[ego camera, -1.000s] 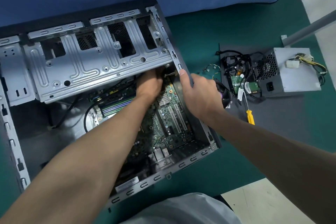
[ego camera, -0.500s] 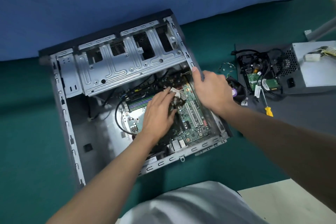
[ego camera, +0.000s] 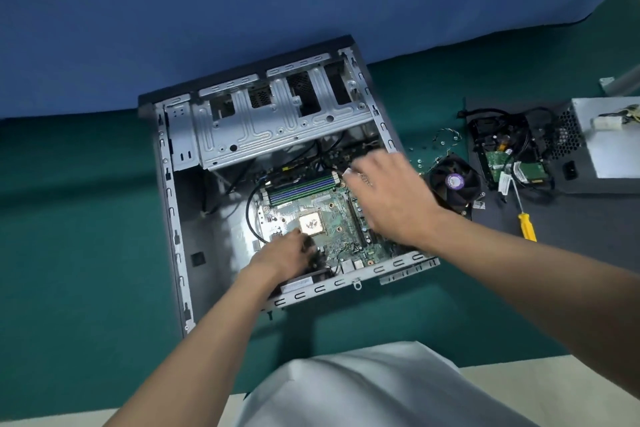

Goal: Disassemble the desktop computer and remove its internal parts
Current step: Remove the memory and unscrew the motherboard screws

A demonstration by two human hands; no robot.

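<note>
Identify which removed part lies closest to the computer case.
The black cooling fan with the purple hub sticker, right beside the computer case wall; the hard drive and the grey power supply lie farther right.

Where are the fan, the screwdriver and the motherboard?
fan [ego camera: 454,182]: head view, purple hub label.
screwdriver [ego camera: 526,226]: head view, yellow handle.
motherboard [ego camera: 333,217]: head view, bare green board beside the chip.
</note>
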